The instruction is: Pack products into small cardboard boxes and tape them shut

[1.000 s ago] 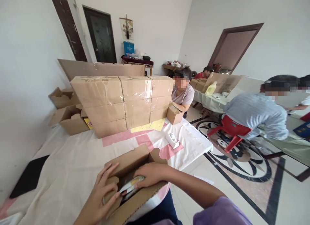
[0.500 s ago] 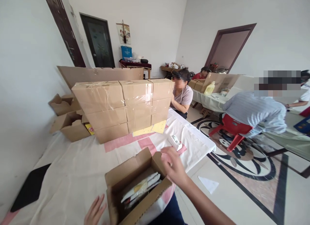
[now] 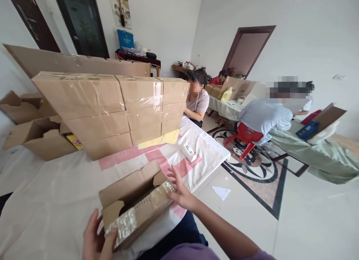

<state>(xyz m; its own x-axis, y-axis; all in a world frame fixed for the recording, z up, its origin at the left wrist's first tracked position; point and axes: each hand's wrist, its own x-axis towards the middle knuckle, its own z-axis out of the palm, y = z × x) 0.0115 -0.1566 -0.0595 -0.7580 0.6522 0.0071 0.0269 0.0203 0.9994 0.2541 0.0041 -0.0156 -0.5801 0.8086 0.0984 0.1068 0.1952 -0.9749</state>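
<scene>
An open cardboard box [image 3: 146, 211] with clear tape across its near side lies at the table's front edge, close to my lap. The box tilts away from me, and its inside is dark and mostly hidden. At its left end, my left hand [image 3: 98, 234] grips the corner, thumb on the taped side and fingers round the end. My right hand [image 3: 179, 189] rests against the right end with its fingers spread. Just past that hand, a small white box-shaped item [image 3: 189, 154] lies on the tablecloth [image 3: 70, 192].
A taped block of stacked cartons [image 3: 117, 114] stands ahead, with yellow sheets [image 3: 157, 139] at its foot. Open cartons [image 3: 42, 136] sit to the left. Across the table is a co-worker [image 3: 198, 99]. Another person sits on a red chair [image 3: 248, 136] to the right.
The box has tipped away from me, so the packets seen inside are now hidden. My left hand has come onto its left corner. The view has swung right.
</scene>
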